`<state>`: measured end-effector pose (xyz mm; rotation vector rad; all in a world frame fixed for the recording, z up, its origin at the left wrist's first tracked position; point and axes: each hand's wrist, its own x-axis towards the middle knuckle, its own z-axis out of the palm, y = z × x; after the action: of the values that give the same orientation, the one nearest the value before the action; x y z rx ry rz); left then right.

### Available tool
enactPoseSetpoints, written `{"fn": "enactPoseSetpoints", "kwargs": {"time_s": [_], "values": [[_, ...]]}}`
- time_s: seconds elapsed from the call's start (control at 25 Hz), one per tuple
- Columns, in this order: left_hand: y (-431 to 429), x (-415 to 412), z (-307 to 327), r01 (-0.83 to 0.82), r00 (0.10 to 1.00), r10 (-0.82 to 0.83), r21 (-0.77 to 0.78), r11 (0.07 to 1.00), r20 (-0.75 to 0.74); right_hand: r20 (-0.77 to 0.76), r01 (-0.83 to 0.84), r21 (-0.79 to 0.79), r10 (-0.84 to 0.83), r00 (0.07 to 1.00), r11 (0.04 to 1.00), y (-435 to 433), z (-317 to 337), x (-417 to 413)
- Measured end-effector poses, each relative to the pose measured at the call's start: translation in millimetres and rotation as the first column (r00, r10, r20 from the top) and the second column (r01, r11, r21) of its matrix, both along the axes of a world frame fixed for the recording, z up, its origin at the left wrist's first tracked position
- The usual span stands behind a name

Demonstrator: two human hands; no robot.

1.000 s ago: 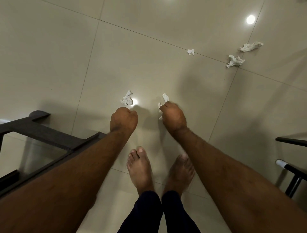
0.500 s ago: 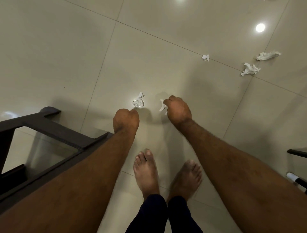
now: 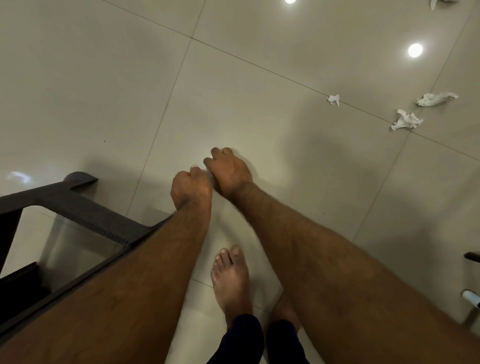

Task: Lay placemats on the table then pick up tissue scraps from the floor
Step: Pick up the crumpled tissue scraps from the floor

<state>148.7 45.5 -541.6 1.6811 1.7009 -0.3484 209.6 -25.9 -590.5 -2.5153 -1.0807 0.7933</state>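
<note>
Both my arms reach down to the beige tiled floor. My right hand is on the floor with its fingers curled down, over the spot where a tissue scrap lay; no scrap shows under it. My left hand is a fist just left of it, almost touching, with a small white bit of tissue peeking out at its knuckles. Three more white tissue scraps lie further right: a small scrap, a crumpled scrap and a long scrap.
A dark-framed glass table sits at the left, under my left forearm. My bare feet stand below the hands. A dark chair frame with a white cap is at the right edge. Another scrap shows at the top right.
My right hand, which pinched a scrap, moved left onto the scrap lying by my left fist and now covers it. The view shifted, so the far scraps sit lower and further right.
</note>
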Motion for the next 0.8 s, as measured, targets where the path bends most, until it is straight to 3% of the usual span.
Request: {"fn": "enactPoseSetpoints", "kwargs": {"time_s": [0.12,0.28,0.6,0.72,0.8], "values": [[3.2,-0.3,-1.5,-0.018,1.0,0.018,-0.004,1.0,-0.005,-0.016,-0.045,-0.007,0.045,0.999,0.999,-4.4,-2.4,-2.5],[-5.2,6.1,3.8,-0.05,0.998,0.053,-0.118,0.992,0.025,-0.049,-0.027,-0.024,0.026,0.998,0.999,-15.4,2.4,5.4],[-39.9,30.5,6.9,-0.046,0.994,0.055,-0.09,0.995,0.094,0.008,0.036,0.053,-0.037,0.999,0.998,-67.5,-8.5,1.3],[-54.7,32.2,7.8,-0.077,0.982,0.107,-0.185,0.98,0.153,-0.129,0.225,0.067,-0.216,0.968,0.972,-89.0,-10.2,4.4],[-66.0,32.5,9.2,-0.096,0.972,0.143,-0.238,0.966,0.189,-0.248,0.521,0.114,-0.483,0.84,0.846,-108.0,-3.6,9.8]]}}
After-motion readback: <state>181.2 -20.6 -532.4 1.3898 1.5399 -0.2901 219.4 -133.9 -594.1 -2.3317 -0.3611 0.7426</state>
